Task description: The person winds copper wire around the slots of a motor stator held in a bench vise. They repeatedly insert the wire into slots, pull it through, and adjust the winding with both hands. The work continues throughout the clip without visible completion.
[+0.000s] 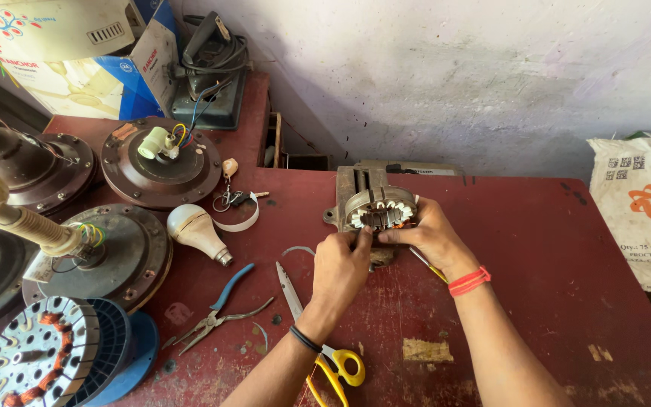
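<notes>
A round metal motor stator [379, 209] with white slot liners sits on a rusty metal block [356, 183] on the dark red table [536, 249]. My left hand [340, 267], a black band on its wrist, pinches at the stator's front edge. My right hand [427, 234], with a red thread on the wrist, grips the stator's right side; a thin yellow-handled tool [425, 264] pokes out beneath it.
Yellow-handled scissors [325, 339], blue-handled pliers [216, 313] and a white bulb [196, 230] lie to the left. Several brown ceiling-fan motors [160, 162] and a wound stator [39, 358] crowd the left side. A printed sack [642, 211] stands at the right by the wall.
</notes>
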